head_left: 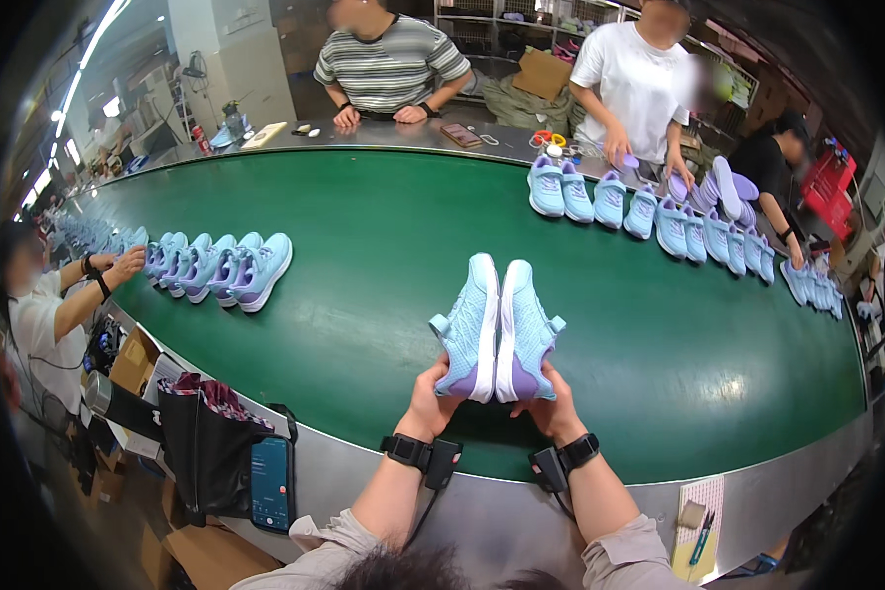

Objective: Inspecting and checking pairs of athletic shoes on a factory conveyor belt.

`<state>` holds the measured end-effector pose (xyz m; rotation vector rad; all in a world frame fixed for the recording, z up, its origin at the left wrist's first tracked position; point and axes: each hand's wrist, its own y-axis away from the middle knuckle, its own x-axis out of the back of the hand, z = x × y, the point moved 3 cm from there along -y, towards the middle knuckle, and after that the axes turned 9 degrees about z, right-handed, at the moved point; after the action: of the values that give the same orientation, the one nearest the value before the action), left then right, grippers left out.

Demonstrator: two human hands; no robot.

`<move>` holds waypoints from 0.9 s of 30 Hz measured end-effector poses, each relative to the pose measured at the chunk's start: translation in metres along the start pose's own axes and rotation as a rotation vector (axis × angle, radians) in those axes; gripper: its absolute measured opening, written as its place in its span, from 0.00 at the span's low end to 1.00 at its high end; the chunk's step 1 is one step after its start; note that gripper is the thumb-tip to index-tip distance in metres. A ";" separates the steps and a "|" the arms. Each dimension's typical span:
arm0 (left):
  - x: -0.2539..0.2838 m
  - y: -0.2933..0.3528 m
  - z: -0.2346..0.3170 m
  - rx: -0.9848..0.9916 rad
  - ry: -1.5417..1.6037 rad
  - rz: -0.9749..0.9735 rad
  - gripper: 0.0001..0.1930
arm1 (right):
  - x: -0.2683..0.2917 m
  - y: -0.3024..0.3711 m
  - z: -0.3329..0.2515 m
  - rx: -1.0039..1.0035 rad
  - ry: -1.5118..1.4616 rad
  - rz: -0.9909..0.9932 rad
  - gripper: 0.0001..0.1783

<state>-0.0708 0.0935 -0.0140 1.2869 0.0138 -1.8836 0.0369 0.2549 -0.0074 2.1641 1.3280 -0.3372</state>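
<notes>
Two light blue sneakers with purple heels and white soles are held up side by side over the green belt, soles facing each other and toes pointing away. My left hand (430,401) is closed round the heel of the left sneaker (469,324). Round the heel of the right sneaker (528,329) my right hand (555,405) is closed in the same way. Some fingers are hidden behind the shoes. Both wrists wear black straps with small boxes and cables.
A green conveyor belt (364,324) spans the view. Sneaker rows stand at left (211,265) and far right (674,224). Several people work around the belt. By the near metal edge are a phone (271,482), a dark bag (202,442) and a notepad (686,556) with a pen.
</notes>
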 end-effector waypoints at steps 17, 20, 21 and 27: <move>-0.020 0.021 0.017 -1.155 -0.821 0.321 0.40 | -0.013 0.018 -0.040 0.718 0.410 0.433 0.40; -0.027 0.022 0.017 -1.208 -0.908 0.369 0.38 | -0.005 0.013 -0.036 0.704 0.380 0.424 0.36; -0.028 0.018 0.015 -1.097 -0.690 0.281 0.34 | -0.005 0.013 -0.035 0.703 0.380 0.425 0.36; -0.032 0.014 0.005 -0.762 -0.373 0.000 0.29 | -0.005 0.015 -0.037 0.465 0.134 0.324 0.33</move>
<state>-0.0620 0.1021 0.0187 0.4158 0.4858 -1.8181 0.0447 0.2681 0.0294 2.7847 1.0097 -0.4068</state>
